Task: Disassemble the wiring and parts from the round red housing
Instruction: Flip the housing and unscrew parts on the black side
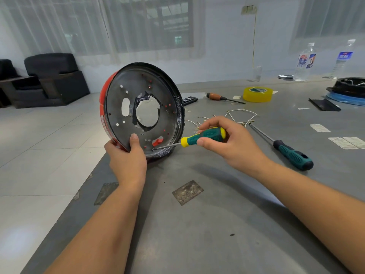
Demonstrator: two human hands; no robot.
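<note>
The round red housing (118, 107) stands on its edge near the table's left side, its dark inner face with a large centre hole turned toward me. My left hand (126, 157) grips its lower rim, thumb pressed on the inner face. My right hand (225, 141) holds a small green and yellow screwdriver (203, 136); its tip touches a screw low on the inner face, beside a small red part (157, 142). Loose white wires (240, 116) lie on the table behind my right hand.
On the grey table (197, 224): a larger green-handled screwdriver (292, 153) to the right, an orange-handled one (217, 96), a yellow tape roll (257, 94), two bottles (304, 64), a black and blue round housing (349, 90) at far right. Floor lies left of the table edge.
</note>
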